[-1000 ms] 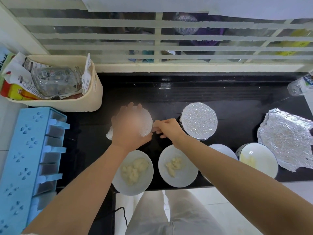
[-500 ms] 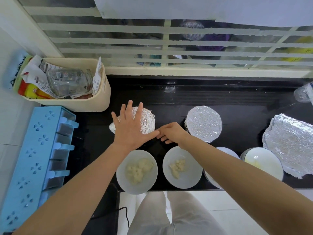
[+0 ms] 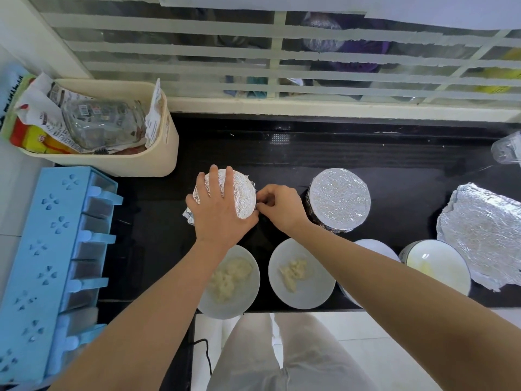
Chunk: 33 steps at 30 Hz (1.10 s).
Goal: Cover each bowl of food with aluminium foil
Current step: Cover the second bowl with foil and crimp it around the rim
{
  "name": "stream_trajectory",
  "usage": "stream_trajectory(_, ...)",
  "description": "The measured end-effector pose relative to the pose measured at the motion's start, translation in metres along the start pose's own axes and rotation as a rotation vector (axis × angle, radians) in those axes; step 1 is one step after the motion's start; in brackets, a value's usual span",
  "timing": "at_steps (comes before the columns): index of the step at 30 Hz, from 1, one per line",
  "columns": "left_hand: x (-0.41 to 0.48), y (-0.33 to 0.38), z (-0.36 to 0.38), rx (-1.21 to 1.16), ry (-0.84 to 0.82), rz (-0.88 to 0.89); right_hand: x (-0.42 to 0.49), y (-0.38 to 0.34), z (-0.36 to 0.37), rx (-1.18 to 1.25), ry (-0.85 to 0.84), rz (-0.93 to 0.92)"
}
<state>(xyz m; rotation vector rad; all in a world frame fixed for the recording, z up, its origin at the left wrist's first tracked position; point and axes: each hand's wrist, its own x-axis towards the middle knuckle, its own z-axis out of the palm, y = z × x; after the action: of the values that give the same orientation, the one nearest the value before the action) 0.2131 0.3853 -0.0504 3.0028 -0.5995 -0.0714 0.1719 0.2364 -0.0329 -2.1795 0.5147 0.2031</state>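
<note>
On the black counter (image 3: 366, 153) a foil-wrapped bowl (image 3: 244, 196) sits under my left hand (image 3: 220, 210), which lies flat on its top with fingers spread. My right hand (image 3: 279, 206) pinches the foil at the bowl's right rim. A second foil-covered bowl (image 3: 338, 199) stands to the right. Along the front edge are uncovered white bowls: one with pale mash (image 3: 229, 282), one with a smaller lump (image 3: 300, 273), one mostly hidden by my right arm (image 3: 375, 246), and one with yellowish food (image 3: 435, 263). Loose crumpled foil sheets (image 3: 485, 232) lie at the right.
A cream tub (image 3: 118, 162) with a glass jar and packets stands at the back left. A blue condiment rack (image 3: 53, 261) runs along the left. A clear plastic bottle (image 3: 506, 148) lies at the far right. A barred window ledge bounds the back.
My left hand has settled flat on the foil top with fingers spread. My right hand has shifted to the bowl's right rim and now pinches the foil there.
</note>
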Motion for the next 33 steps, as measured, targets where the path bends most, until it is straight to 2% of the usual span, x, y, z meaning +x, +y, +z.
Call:
stream_trajectory(7, -0.001, -0.002, -0.003, 0.006, -0.002, 0.025, 0.007, 0.000, 0.000, -0.120, -0.013, -0.050)
stream_trajectory(11, 0.000, -0.003, -0.002, -0.002, 0.012, 0.031, 0.008, 0.000, -0.001, -0.117, -0.013, -0.019)
stream_trajectory(17, 0.000, -0.003, -0.002, -0.013, 0.029, 0.044, 0.005, 0.001, 0.000, 0.070, -0.024, 0.049)
stream_trajectory(24, 0.000, -0.002, -0.001, -0.012, 0.028, 0.046, -0.008, 0.005, -0.002, 0.425, -0.168, 0.250)
stream_trajectory(28, 0.003, -0.006, -0.003, -0.005, 0.012, 0.070, -0.006, 0.002, -0.008, 0.264, -0.216, 0.188)
stream_trajectory(30, 0.005, -0.010, -0.005, 0.012, -0.014, 0.115, -0.004, 0.001, -0.008, 0.159, -0.127, 0.146)
stream_trajectory(33, 0.009, -0.026, -0.008, 0.011, -0.063, 0.242, -0.006, -0.002, -0.006, 0.149, -0.040, 0.086)
